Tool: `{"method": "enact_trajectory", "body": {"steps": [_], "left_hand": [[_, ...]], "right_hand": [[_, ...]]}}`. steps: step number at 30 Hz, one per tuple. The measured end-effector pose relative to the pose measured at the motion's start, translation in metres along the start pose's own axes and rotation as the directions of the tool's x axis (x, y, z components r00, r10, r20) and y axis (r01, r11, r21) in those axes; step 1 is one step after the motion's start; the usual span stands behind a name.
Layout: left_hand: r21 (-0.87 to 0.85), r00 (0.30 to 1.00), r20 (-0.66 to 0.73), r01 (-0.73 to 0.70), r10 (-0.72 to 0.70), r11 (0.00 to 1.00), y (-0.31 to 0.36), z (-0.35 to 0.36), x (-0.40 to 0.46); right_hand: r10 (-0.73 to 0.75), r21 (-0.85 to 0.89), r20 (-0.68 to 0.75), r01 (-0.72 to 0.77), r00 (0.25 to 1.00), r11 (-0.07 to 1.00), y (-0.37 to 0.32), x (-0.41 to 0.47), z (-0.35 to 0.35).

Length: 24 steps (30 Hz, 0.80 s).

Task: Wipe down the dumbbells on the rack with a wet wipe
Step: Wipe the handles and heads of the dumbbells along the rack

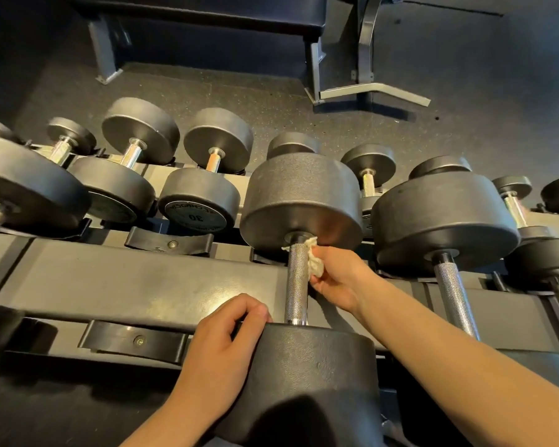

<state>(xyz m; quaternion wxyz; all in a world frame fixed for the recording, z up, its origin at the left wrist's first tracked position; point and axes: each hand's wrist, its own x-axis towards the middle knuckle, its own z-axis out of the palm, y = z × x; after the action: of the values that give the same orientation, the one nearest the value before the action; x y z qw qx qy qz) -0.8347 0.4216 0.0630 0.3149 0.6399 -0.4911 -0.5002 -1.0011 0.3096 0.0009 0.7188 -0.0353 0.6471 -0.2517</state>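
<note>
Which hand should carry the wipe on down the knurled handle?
Right. The right hand already pinches the crumpled pale wet wipe against the knurled steel handle, near its far end. The left hand grips the near black weight head, probably steadying it.

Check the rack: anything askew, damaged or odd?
Nothing stands out. The dumbbells sit seated in the rack; none look askew or damaged. Right hand presses the crumpled wipe to the knurled handle; left hand holds the near head.
</note>
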Motion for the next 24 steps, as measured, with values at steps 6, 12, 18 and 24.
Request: {"method": "enact_trajectory", "body": {"steps": [6,12,18,24], "left_hand": [[0.0,1.0,0.004,-0.01,0.01,1.0,0.001,-0.001,0.001],[0.009,1.0,-0.008,-0.016,0.016,1.0,-0.002,-0.001,0.002],[0.007,1.0,-0.007,-0.013,0.013,1.0,-0.002,0.0,0.002],[-0.004,1.0,-0.001,-0.017,0.017,1.0,0.0,-0.001,0.001]], "right_hand": [[0.076,-0.266,0.207,-0.019,0.975,0.964,-0.014,-0.022,-0.009],[0.17,-0.811,0.28,0.138,0.945,0.568,0.009,-0.044,-0.028],[0.02,-0.395,0.2,0.062,0.98,0.916,-0.01,-0.036,-0.01],[-0.085,-0.143,0.008,0.085,0.996,0.986,-0.026,-0.016,0.003]]}}
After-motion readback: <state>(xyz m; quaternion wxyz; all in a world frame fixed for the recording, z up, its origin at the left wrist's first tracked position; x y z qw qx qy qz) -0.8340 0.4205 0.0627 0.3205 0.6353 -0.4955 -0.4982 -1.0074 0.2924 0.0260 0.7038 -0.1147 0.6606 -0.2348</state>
